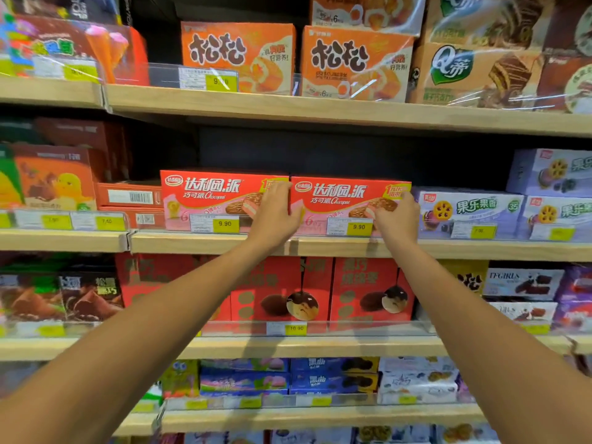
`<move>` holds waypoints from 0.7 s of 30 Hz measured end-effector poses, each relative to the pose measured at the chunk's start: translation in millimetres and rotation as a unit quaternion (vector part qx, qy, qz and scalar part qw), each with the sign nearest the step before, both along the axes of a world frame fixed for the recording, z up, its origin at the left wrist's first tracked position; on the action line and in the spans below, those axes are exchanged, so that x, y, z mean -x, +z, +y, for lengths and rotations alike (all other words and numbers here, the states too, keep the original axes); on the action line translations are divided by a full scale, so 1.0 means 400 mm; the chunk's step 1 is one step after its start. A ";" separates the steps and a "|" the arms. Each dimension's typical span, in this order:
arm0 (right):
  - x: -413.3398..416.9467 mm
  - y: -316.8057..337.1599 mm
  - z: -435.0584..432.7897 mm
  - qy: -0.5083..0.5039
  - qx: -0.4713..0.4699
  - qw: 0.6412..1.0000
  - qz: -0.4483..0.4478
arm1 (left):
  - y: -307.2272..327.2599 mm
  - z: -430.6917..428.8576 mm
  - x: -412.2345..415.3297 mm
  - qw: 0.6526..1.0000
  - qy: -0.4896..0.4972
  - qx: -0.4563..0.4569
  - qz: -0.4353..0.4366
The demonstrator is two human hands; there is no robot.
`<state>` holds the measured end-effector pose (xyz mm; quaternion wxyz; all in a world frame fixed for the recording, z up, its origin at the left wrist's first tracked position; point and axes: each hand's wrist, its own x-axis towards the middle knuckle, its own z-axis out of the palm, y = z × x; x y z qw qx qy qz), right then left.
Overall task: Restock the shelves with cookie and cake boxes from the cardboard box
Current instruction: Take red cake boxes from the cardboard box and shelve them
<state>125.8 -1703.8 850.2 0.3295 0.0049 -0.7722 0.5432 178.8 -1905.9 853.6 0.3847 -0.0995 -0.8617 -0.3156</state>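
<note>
Two red chocolate pie boxes stand side by side on the middle shelf [320, 246], behind a clear price rail. My left hand [278, 214] holds the left edge of the right-hand red pie box [339, 200], fingers in the gap beside the left red pie box [211, 197], thumb on the front. My right hand [396, 219] grips the same box at its right edge, fingers round the corner next to the purple boxes. The box stands upright on the shelf. The cardboard box is out of view.
Purple fruit cookie boxes [467, 213] sit right of the red pair, and flat red cartons [129, 197] to the left. Orange cake boxes [355, 64] fill the shelf above. Dark free room shows above and behind the red pair. Red puff boxes [368, 290] line the shelf below.
</note>
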 end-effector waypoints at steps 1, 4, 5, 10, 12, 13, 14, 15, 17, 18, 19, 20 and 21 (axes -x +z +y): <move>-0.018 -0.014 -0.021 0.017 0.031 0.999 -0.011 | -0.011 -0.004 -0.016 0.999 -0.014 -0.028 -0.015; -0.063 -0.065 -0.092 0.131 0.126 0.981 -0.066 | -0.057 -0.027 -0.062 0.990 -0.055 -0.118 -0.054; -0.085 -0.085 -0.115 0.153 0.132 0.976 -0.084 | -0.077 -0.038 -0.073 0.984 -0.066 -0.145 -0.074; -0.188 -0.233 -0.233 0.223 0.066 0.960 -0.159 | -0.231 -0.113 -0.124 0.972 -0.080 -0.167 -0.145; -0.213 -0.330 -0.279 0.248 0.026 0.947 -0.202 | -0.326 -0.159 -0.149 0.969 -0.075 -0.155 -0.179; -0.224 -0.383 -0.298 0.259 0.009 0.939 -0.227 | -0.377 -0.180 -0.169 0.964 -0.080 -0.149 -0.206; -0.227 -0.432 -0.319 0.272 -0.013 0.928 -0.254 | -0.429 -0.201 -0.177 0.956 -0.086 -0.150 -0.236; -0.236 -0.511 -0.352 0.298 -0.042 0.909 -0.288 | -0.505 -0.232 -0.199 0.947 -0.082 -0.147 -0.272; -0.258 -0.624 -0.378 0.314 -0.082 0.884 -0.336 | -0.613 -0.263 -0.236 0.927 -0.072 -0.142 -0.341; -0.261 -0.671 -0.386 0.316 -0.099 0.875 -0.354 | -0.652 -0.272 -0.248 0.912 -0.077 -0.154 -0.372; -0.276 -0.765 -0.421 0.336 -0.108 0.849 -0.392 | -0.744 -0.309 -0.280 0.895 -0.067 -0.164 -0.408; -0.288 -0.818 -0.432 0.337 -0.117 0.839 -0.412 | -0.799 -0.327 -0.294 0.890 -0.061 -0.155 -0.424; -0.308 -0.898 -0.455 0.349 -0.118 0.816 -0.446 | -0.872 -0.354 -0.323 0.881 -0.044 -0.143 -0.449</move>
